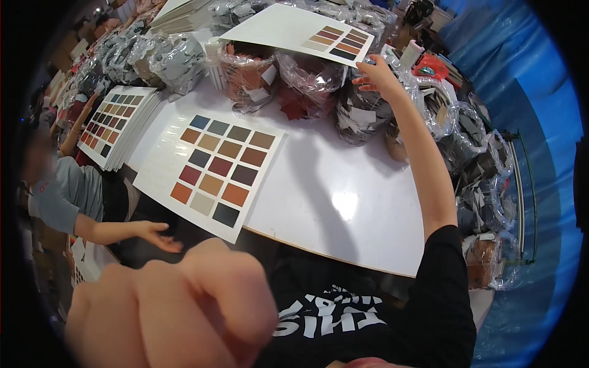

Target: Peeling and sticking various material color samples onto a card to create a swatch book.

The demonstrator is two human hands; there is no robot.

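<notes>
Close to the camera, my left hand (172,306) is curled into a fist with its knuckles up; its palm side is hidden. My right arm reaches far across the table. At its end my right hand (378,76) has its fingers spread, beside the lower right corner of a white swatch card (276,24). I cannot tell whether a fingertip touches it. That card rests on top of plastic-wrapped bundles. Another white swatch card (261,162), with rows of brown, red, blue and grey squares, lies tilted on the white table, partly past its near edge.
Plastic-lined bins of coloured pieces, red (304,92) and dark grey (362,113) among them, line the table's (380,202) far and right sides. A stack of swatch cards (119,126) stands left, beside a co-worker in a grey shirt (70,193). A blue sheet (540,153) hangs at right.
</notes>
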